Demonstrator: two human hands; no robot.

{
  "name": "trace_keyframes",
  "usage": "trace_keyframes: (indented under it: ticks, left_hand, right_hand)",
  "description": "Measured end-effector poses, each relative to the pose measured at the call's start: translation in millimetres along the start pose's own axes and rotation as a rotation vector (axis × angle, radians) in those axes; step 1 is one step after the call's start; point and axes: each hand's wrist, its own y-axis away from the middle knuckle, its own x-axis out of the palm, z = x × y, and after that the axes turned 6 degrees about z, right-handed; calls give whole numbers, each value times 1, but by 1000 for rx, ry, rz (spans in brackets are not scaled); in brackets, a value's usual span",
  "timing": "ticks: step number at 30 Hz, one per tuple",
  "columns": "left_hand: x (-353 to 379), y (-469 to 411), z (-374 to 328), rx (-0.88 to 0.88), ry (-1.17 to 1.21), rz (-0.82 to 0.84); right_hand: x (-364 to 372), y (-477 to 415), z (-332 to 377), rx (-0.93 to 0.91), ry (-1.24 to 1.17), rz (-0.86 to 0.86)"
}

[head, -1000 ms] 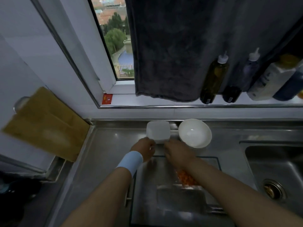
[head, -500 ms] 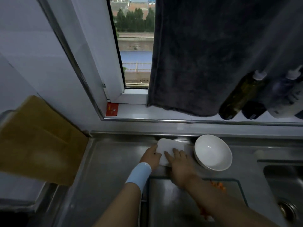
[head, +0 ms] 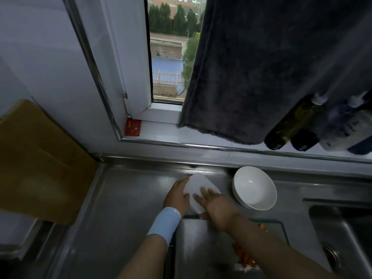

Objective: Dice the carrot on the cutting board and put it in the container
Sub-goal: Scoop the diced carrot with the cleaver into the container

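Fingers [head: 203, 193] of the right hand [head: 218, 210] laid straight and flat across the top of the white container [head: 198, 184], pressing rather than clasping; thumb too unclear to call. Left hand [head: 176, 198] against the container's left side, 1 digit running up along that edge, the rest tucked out of sight beneath, so gripping it by the look of things. Blue wristband [head: 164, 225] on the left wrist.

Only 1 view to go through, the head camera. Container on or just above the steel bench [head: 124, 198], at the far edge of the board [head: 201, 248], seemingly tilted; impossible to say whether lifted or resting, lidded or not. White bowl [head: 254, 188] just to its right, apart from it.

Progress, as a judgement: dicing done or close to it. Carrot [head: 244, 258] in small orange bits on the right part of the board, partly hidden by the right forearm, a few strays nearer the board's far right edge. No whole carrot in sight, no knife either. No orange visible in the container. Left to do: bringing the container to the dice and moving the whole lot in.

Carrot nearer the person, well behind both sets of fingers and off to their right; container between the 2 hands, touching both.
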Motion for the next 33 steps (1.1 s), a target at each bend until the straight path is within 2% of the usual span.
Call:
trace_keyframes:
  ticks: [6, 13, 15, 18, 22, 24, 27, 30, 32, 33]
  left_hand:
    - [-3, 3, 8, 36, 107, 82]
    - [4, 10, 3, 31, 400, 103]
    - [6, 12, 1, 47, 359, 83]
    - [5, 12, 11, -21, 263, 82]
    - [3, 13, 12, -66, 213, 94]
    - [7, 14, 7, -70, 94, 109]
    - [15, 16, 4, -36, -7, 104]
    - [15, 24, -5, -46, -63, 90]
    - [9, 27, -12, -43, -77, -23]
    - [4, 27, -15, -32, -7, -112]
  right_hand:
    - [-1, 8, 5, -29, 82, -27]
    - [-10, 15, 3, 11, -51, -194]
    - [-7, 17, 3, 9, -52, -221]
    - [-4, 14, 2, 9, -106, -256]
    - [-10, 22, -1, 65, -300, -360]
    - [-12, 32, 0, 96, -468, -484]
    - [-16, 42, -1, 243, -768, -698]
    - [-17, 45, -1, 205, -962, -780]
    - [-19, 45, -2, 170, -1028, -886]
    - [-19, 45, -1, 171, -998, -920]
